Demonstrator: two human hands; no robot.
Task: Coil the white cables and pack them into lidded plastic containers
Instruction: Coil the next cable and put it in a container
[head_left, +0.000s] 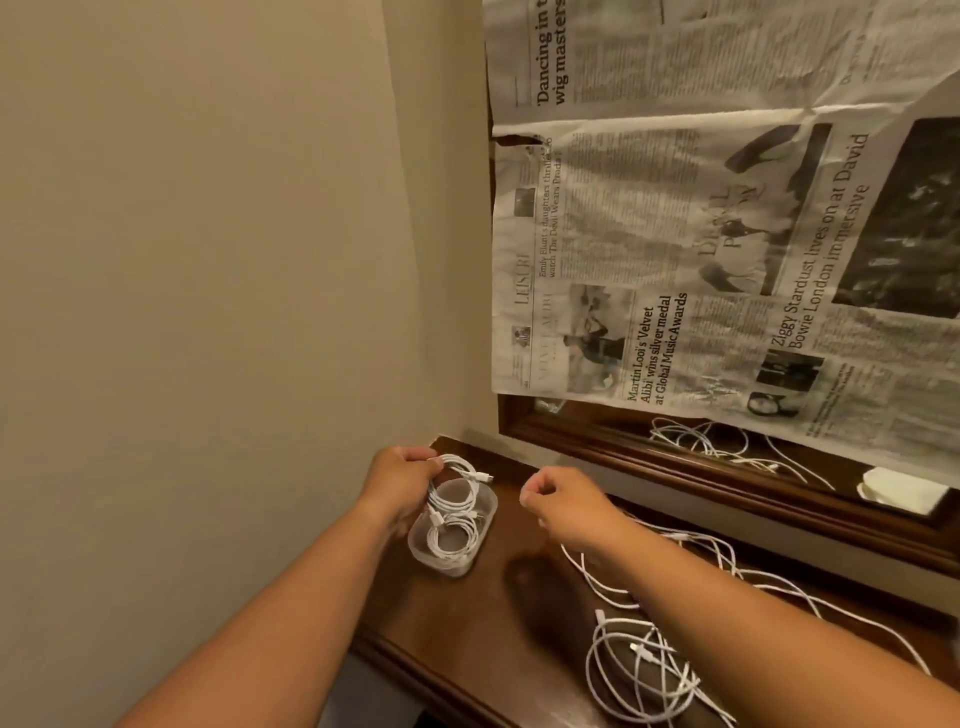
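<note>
White cables (649, 670) lie loose on the near table (467, 629); beyond them a lidless clear container (460, 569) holds one coil (449, 540), the left hand (402, 486) grips a second coil (457, 483) over its far end, and the right hand (550, 493) hovers beside it, fingers curled, empty.

White coil (434, 543) in clear container (458, 569), 2nd coil (441, 501) half-in; loose cables (644, 670) rt.

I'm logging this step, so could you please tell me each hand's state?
Left hand: holding the coiled white cable.
Right hand: closed, fingers curled, nothing in it.
</note>
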